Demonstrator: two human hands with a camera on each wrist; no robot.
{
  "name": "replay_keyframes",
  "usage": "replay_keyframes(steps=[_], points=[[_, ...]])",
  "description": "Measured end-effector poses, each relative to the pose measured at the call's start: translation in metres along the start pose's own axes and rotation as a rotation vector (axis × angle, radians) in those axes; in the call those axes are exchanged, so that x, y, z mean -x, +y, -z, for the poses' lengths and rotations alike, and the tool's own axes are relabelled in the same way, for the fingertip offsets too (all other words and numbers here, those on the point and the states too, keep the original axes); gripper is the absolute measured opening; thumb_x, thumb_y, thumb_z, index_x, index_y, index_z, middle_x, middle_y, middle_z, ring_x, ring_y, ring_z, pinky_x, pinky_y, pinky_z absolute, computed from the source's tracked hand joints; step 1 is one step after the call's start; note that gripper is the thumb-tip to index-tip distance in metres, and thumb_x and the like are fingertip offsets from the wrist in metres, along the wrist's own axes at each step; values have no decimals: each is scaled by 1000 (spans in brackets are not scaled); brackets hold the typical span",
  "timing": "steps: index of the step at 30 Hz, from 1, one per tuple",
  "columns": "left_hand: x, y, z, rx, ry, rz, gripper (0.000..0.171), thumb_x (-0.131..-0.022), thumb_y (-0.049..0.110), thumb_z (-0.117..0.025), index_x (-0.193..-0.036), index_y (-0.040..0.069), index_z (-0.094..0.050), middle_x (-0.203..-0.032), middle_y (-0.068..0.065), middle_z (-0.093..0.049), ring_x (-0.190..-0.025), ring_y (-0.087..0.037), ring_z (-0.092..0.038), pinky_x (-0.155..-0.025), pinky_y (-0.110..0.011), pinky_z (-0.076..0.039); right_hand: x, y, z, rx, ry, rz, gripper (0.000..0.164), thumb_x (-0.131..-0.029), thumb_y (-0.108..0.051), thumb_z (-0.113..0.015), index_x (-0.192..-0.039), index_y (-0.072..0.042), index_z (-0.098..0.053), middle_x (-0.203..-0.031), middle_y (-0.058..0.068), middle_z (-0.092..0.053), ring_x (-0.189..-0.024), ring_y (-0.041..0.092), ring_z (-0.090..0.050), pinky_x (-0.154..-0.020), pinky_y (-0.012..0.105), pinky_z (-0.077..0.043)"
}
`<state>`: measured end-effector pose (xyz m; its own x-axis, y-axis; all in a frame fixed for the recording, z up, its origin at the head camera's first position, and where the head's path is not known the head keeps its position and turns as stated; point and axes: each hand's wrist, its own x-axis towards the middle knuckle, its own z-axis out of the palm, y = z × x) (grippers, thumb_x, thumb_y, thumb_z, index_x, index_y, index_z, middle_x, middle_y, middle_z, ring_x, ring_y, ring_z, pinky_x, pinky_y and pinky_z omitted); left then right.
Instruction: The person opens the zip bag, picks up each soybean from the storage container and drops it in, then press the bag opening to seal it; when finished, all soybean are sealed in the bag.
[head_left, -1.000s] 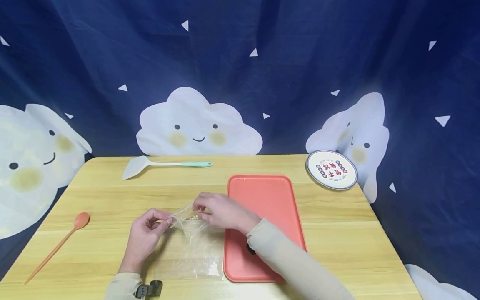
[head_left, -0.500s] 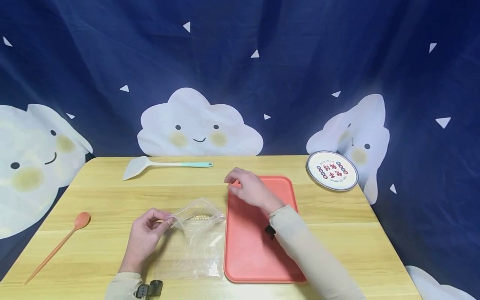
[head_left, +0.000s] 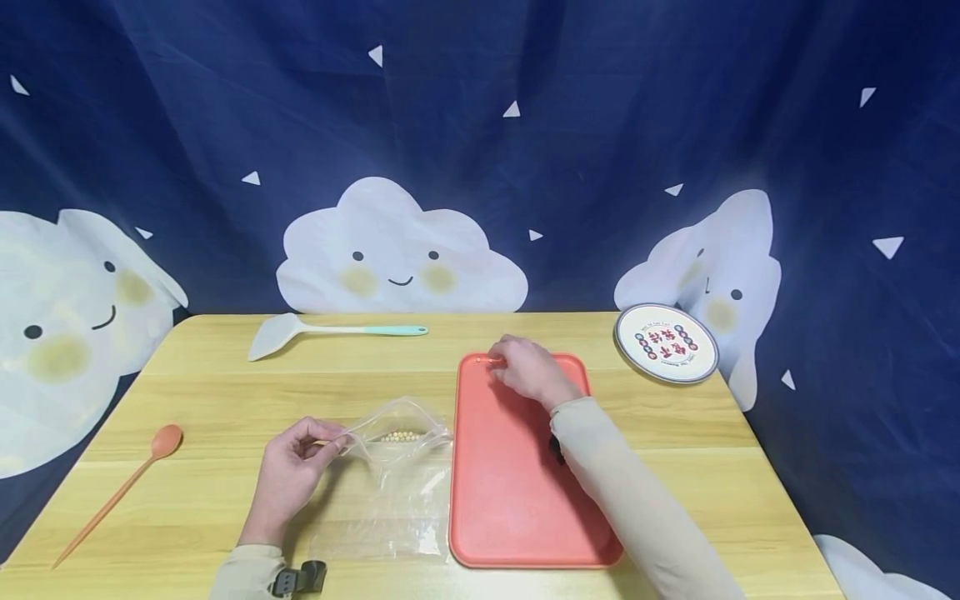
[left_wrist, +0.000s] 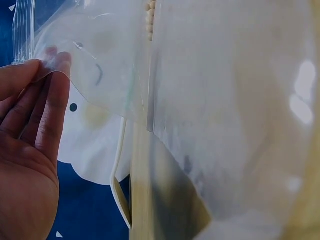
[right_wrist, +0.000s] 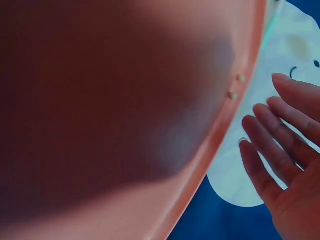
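My left hand [head_left: 292, 467] pinches the left edge of the mouth of a clear zip bag [head_left: 408, 492] between thumb and fingers; the zip ridges show in the left wrist view. Small round pale-yellow balls, perhaps beans [head_left: 400, 436], lie gathered inside the bag. Over the far end of a red tray [head_left: 510, 500] is my right hand [head_left: 528, 371]. In the right wrist view its fingers are loosely spread, with nothing seen between them. Two similar pale balls [right_wrist: 232, 95] sit by the tray's rim, close to those fingers but apart from them.
A spatula [head_left: 337, 330] with a mint handle lies along the table's back edge. An orange spoon [head_left: 120, 496] lies at the left. At the back right corner is a printed plate [head_left: 666, 343]. A cloud-patterned blue curtain [head_left: 450, 108] hangs behind the table.
My right hand has left the bag's mouth, moved up and right to the tray's far end, then shifted slightly further right. My left hand keeps its pinch on the bag.
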<state>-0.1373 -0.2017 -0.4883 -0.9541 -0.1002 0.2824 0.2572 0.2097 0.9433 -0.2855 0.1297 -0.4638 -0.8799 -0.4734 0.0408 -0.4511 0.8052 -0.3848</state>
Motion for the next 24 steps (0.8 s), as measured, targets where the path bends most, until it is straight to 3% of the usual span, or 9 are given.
replay_keyframes(steps=[10,24], points=[[1,-2,1,23,-7,3,15,-78,-22,-70,-80,-8,-62,-91,-14,-69,-77,-14,-70,-68,-26,-59,-12,1,-10,160,-58,10,5,-87,-10,-74,-90,-15,-72,-91,-1,-59,-85,16,-61,-78,30,-52],[1,-1,0,-10,-1,0,18,-77,-23,-69,-79,-7,-62,-88,-13,-69,-76,-15,-69,-66,-26,-59,-21,3,-16,162,-58,-6,20,-87,7,-63,-92,-9,-74,-92,5,-65,-92,21,-63,-77,30,-54]])
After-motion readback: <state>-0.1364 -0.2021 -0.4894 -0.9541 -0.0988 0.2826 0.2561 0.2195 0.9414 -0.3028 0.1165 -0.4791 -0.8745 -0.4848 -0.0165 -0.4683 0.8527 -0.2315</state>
